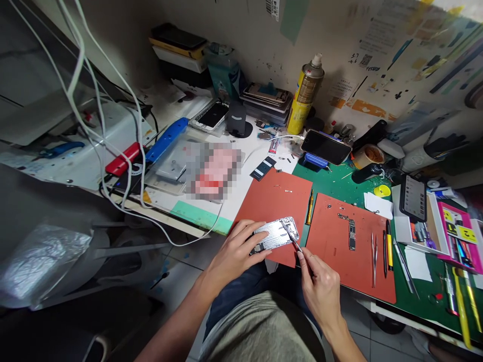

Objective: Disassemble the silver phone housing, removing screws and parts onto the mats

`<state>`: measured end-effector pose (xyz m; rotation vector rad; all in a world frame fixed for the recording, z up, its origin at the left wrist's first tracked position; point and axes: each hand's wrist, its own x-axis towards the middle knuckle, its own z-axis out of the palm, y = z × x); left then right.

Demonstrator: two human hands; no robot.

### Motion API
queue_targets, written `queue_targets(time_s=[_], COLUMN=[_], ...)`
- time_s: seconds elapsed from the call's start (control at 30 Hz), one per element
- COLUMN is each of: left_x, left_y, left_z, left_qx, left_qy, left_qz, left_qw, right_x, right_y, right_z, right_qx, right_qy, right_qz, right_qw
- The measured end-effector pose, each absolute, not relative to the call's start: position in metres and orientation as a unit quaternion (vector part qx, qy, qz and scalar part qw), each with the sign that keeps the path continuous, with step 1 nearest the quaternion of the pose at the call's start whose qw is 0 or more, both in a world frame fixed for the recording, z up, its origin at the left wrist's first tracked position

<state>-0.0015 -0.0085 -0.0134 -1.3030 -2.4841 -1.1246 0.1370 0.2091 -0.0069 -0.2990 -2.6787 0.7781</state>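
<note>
My left hand (241,245) grips a silver phone housing (273,235) by its left end, fingers over the top edge and thumb below. The housing is tilted over the front edge of the left red mat (287,196). In my right hand (320,281) is a pair of metal tweezers (296,245), pinched between thumb and fingers. Their tip reaches the upper right part of the housing's inside; whether it grips a small part there I cannot make out. A phone logic board (351,234) lies on the right red mat (328,261).
A second pair of tweezers (374,259) and a yellow-black pen-like tool (389,246) lie on the right mat. Between the mats is a gold screwdriver (310,207). A yellow spray can (304,95) stands at the back. White cables (141,146) hang at the left.
</note>
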Motion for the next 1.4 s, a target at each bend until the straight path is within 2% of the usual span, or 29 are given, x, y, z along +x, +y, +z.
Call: queue_targets(time_s=[0.97,1.4], left_x=[-0.001,-0.003], left_y=[-0.008,-0.008], left_z=[-0.011,0.0], left_qx=[-0.421,-0.409], left_qy=[-0.822,-0.832], left_qz=[-0.381,-0.373], left_qw=[0.051,0.011], right_x=[0.138,0.147], right_y=[0.211,0.215], right_z=[-0.009,-0.006], right_qx=[-0.088,-0.094], right_qy=[-0.95,-0.931], right_qz=[0.253,0.322], right_qw=[0.163,0.145])
